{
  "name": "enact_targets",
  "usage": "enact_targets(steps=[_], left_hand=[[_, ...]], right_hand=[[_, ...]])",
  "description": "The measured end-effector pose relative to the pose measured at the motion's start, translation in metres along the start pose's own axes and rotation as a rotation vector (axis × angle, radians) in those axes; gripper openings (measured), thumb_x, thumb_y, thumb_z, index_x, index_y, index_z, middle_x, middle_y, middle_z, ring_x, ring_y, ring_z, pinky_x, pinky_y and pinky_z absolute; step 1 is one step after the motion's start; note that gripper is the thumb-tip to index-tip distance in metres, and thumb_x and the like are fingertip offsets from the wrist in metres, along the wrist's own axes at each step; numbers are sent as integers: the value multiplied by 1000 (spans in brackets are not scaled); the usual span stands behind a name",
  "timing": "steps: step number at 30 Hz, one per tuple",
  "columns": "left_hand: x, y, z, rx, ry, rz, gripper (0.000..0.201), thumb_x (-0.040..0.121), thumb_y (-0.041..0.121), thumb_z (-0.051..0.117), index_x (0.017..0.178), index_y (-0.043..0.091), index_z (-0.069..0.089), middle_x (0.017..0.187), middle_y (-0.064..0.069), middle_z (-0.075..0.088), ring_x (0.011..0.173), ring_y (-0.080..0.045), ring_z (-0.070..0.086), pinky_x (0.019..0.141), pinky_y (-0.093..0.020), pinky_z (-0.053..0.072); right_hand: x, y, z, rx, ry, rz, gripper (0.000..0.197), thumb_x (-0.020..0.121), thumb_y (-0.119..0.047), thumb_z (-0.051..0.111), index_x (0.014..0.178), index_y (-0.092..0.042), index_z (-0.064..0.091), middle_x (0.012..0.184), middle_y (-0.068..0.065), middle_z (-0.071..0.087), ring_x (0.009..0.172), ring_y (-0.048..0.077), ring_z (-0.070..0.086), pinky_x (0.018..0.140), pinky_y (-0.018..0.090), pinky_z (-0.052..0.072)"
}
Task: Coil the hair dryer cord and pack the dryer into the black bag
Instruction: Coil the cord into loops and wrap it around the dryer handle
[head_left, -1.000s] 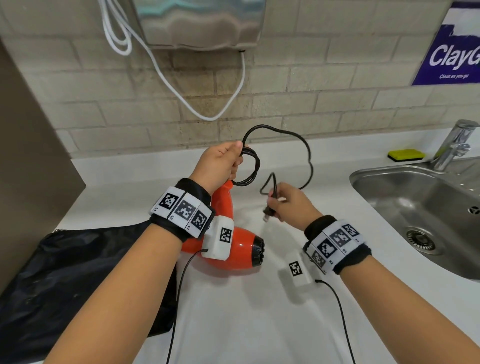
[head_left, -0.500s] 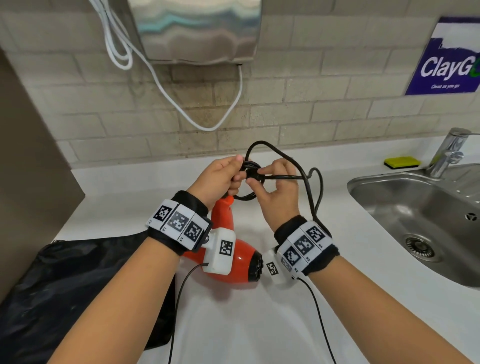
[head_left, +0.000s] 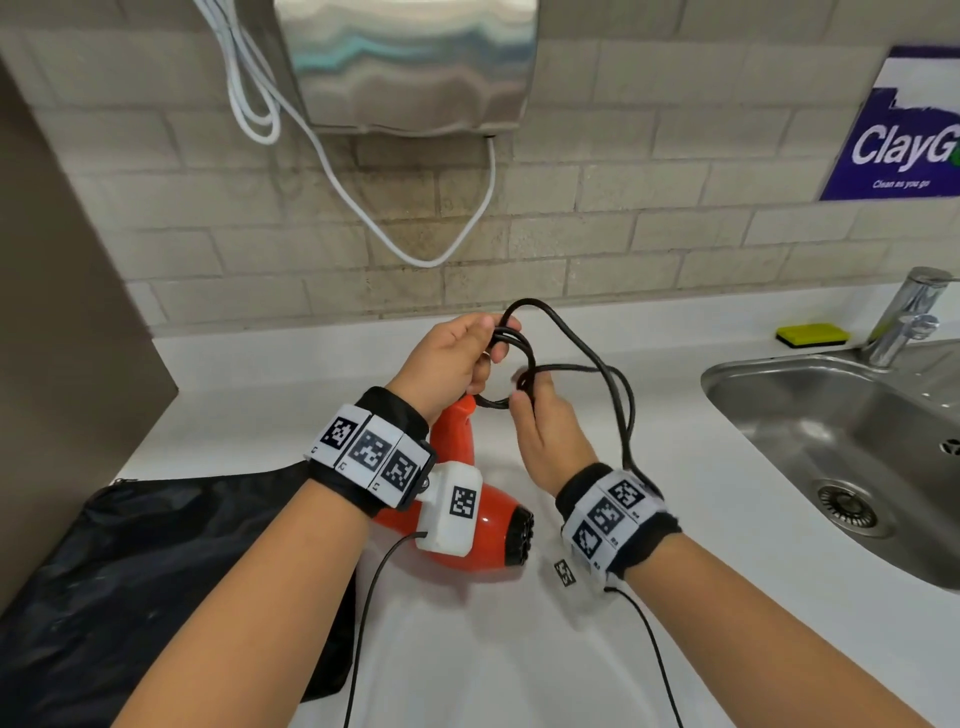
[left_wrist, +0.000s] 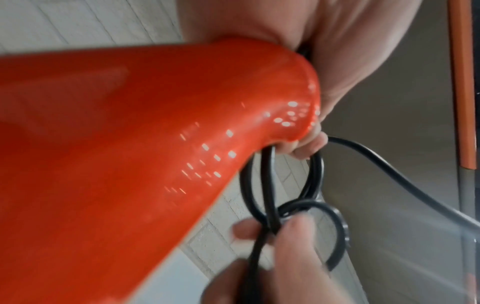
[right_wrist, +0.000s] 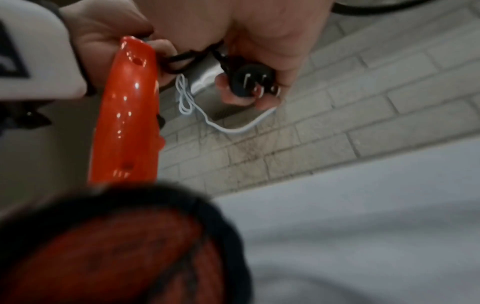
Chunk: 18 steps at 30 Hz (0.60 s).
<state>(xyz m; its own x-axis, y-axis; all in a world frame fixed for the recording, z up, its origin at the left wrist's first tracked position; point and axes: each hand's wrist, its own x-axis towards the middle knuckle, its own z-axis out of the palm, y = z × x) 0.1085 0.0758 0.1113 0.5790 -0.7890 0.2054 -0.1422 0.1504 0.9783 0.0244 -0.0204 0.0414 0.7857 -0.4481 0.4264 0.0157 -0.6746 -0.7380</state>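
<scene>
The left hand (head_left: 452, 358) grips gathered loops of thin black cord (head_left: 592, 358) mid-frame; the right hand (head_left: 545, 431) pinches its black plug (right_wrist: 252, 80). Coiling is probably nearly done; the glossy orange hair dryer (head_left: 483, 525) is unpacked, the black fabric bag (head_left: 130, 571) lower left.

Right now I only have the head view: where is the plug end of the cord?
Observer: In the right wrist view the plug sits in the right hand, with its prongs facing the camera.
Operator: Does the left hand hold only the cord?
Observer: No. The left wrist view shows the left hand gripping the handle end of the dryer together with loops of cord.
</scene>
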Motion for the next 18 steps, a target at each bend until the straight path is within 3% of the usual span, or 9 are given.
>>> enact_targets(steps=[3, 6, 8, 10, 12, 14, 16, 18], left_hand=[[2, -2, -2, -21, 50, -13, 31, 101, 19, 28, 91, 16, 57, 57, 8, 46, 38, 1, 28, 41, -14, 23], [1, -1, -1, -33, 76, -17, 30, 100, 20, 30, 89, 17, 58, 51, 12, 46, 37, 1, 28, 41, -14, 22], [1, -1, -1, -57, 105, -12, 30, 100, 19, 30, 88, 17, 57, 57, 7, 43, 38, 1, 28, 42, -15, 21], [1, 0, -2, -74, 124, -12, 30, 100, 19, 30, 87, 18, 57, 62, 3, 40, 38, 0, 28, 41, -14, 22], [1, 0, -3, -77, 120, -14, 30, 100, 19, 31, 87, 18, 57, 61, 3, 41, 38, 0, 28, 40, -13, 24], [2, -2, -3, -89, 120, -15, 30, 100, 20, 31, 87, 17, 57, 56, 7, 43, 38, 0, 28, 39, -13, 24], [3, -2, -3, -90, 117, -20, 29, 100, 21, 31, 89, 17, 58, 52, 11, 45, 39, 0, 29, 40, -13, 24], [3, -2, -3, -85, 106, -28, 30, 100, 22, 31, 90, 16, 59, 49, 12, 45, 39, 0, 29, 41, -14, 24]], right_hand=[[-12, 15, 2, -224, -154, 73, 24, 98, -23, 31, 101, -9, 50, 71, 7, 55, 66, 25, 50, 62, 31, 38], [-7, 23, -1, -368, -166, 248, 22, 97, -24, 30, 92, -13, 49, 73, 8, 56, 69, 28, 54, 61, 32, 40], [0, 44, -5, -463, -233, 377, 25, 96, -19, 33, 97, -8, 56, 91, 13, 63, 86, 31, 60, 69, 33, 45], [0, 67, -9, -659, -492, 480, 28, 93, -16, 38, 107, -5, 59, 111, 13, 63, 103, 31, 59, 82, 36, 47], [-2, 83, -11, -790, -628, 517, 32, 91, -18, 40, 115, -5, 57, 121, 15, 60, 111, 32, 56, 90, 39, 45], [-1, 79, -15, -811, -599, 521, 32, 94, -18, 38, 120, -8, 53, 123, 13, 58, 114, 31, 55, 96, 41, 45], [4, 65, -18, -686, -425, 525, 30, 93, -18, 40, 120, -18, 53, 120, 7, 58, 111, 28, 56, 99, 42, 43], [9, 49, -21, -358, -198, 458, 29, 91, -17, 43, 118, -22, 56, 106, 5, 61, 93, 22, 60, 87, 27, 49]])
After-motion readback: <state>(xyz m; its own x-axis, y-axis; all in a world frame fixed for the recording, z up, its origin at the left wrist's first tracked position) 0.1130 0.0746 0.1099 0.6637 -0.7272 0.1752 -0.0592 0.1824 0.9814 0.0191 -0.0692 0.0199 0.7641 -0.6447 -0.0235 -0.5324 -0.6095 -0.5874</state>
